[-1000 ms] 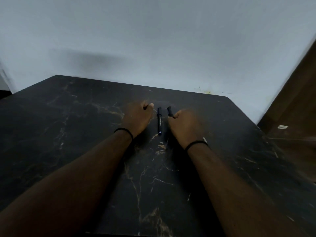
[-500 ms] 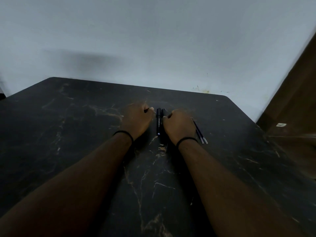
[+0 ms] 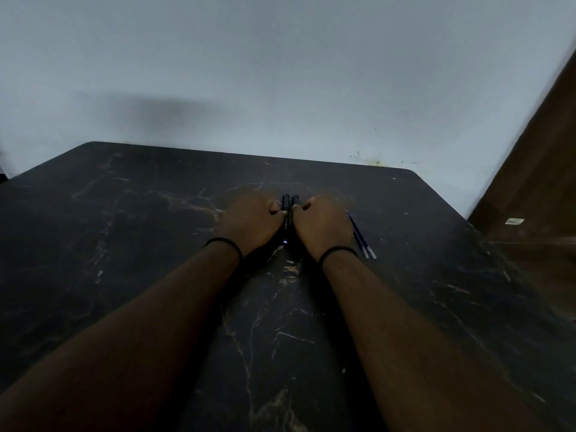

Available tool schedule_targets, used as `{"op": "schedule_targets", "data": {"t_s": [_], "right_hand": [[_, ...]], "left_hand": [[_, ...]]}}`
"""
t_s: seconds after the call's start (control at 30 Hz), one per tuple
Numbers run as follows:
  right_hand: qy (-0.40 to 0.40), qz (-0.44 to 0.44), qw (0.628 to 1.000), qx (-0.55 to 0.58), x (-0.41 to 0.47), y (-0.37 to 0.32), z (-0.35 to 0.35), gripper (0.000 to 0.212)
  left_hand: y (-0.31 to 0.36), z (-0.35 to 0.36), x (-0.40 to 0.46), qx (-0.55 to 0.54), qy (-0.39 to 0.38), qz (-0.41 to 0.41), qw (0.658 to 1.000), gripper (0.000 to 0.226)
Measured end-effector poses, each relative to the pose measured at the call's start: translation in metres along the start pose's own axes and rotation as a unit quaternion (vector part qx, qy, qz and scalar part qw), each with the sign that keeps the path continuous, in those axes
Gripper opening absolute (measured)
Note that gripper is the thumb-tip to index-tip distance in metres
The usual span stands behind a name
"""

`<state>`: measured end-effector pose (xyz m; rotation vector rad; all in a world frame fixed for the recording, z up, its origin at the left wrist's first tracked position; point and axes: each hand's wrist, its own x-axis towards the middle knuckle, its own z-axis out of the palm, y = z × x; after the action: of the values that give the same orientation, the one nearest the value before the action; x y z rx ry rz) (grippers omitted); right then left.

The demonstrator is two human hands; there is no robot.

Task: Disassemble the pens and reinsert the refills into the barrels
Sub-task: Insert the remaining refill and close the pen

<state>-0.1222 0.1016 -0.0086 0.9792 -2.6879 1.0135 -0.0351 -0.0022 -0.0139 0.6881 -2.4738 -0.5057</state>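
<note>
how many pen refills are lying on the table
2, side by side and touching on the table, just right of the right hand: one refill and a second. Others may be hidden.

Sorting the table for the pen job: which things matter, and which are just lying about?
For the job: two black pen barrels between left hand and right hand; two refills.
Just there: wristbands; sticker.

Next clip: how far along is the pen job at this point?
Done: two blue refills lie loose on the table, right of the right hand, so they appear to be already out. In hand: the left hand and the right hand flank the two black barrels lying side by side; the grip itself is hidden. Left: both refills still have to go back in.
</note>
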Motion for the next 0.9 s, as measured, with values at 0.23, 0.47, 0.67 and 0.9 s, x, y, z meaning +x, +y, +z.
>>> {"op": "schedule_targets", "data": {"t_s": [0.23,0.47,0.67,0.9], "right_hand": [[-0.026,0.011,0.999,0.04,-0.002,0.0062,-0.008,0.019],[-0.034,-0.004,0.999,0.017,-0.0014,0.0058,-0.0088,0.019],[-0.034,-0.005,0.999,0.019,-0.001,0.0056,-0.0088,0.019],[-0.005,-0.002,0.998,0.06,-0.0013,0.0104,-0.0072,0.017]], "left_hand": [[0.0008,0.0005,-0.0001,0.021,-0.001,0.002,1.0,0.046],[0.0019,0.0015,0.0014,0.032,-0.01,0.003,0.999,0.046],[0.0026,0.0021,0.0015,0.041,-0.006,0.001,0.999,0.046],[0.0032,-0.0007,-0.0002,0.024,-0.001,0.005,1.0,0.044]]}}
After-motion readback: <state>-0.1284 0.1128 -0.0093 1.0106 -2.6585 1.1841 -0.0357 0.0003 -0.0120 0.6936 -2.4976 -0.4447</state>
